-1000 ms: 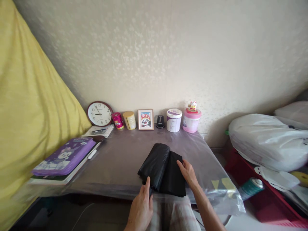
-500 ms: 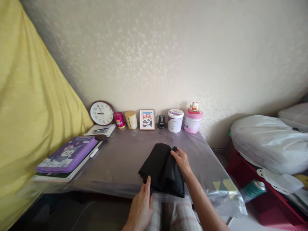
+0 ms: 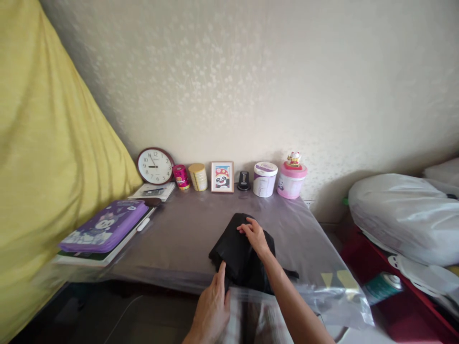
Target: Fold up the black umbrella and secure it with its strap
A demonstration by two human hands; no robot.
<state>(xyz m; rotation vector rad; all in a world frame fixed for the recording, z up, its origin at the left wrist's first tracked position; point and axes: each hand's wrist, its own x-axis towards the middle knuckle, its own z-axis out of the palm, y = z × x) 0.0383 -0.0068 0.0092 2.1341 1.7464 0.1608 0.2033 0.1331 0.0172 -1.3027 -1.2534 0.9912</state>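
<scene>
From the head view, I see the black bundle [image 3: 238,255] at the near edge of the tabletop [image 3: 179,229], directly between the two hands. The right hand [image 3: 253,235] is above its far part, its grip loose and half-curled, nothing seen between the fingers; whether they touch, I can't tell. The left hand [image 3: 212,302] lies at the near-left edge, index finger against it; I can't tell whether that grip is closed. The bundle's longer side seems to slant away from the left hand, though the right forearm hides part. It looks soft, creased and dull, with a narrow black strip [image 3: 293,274] jutting out rightward.
</scene>
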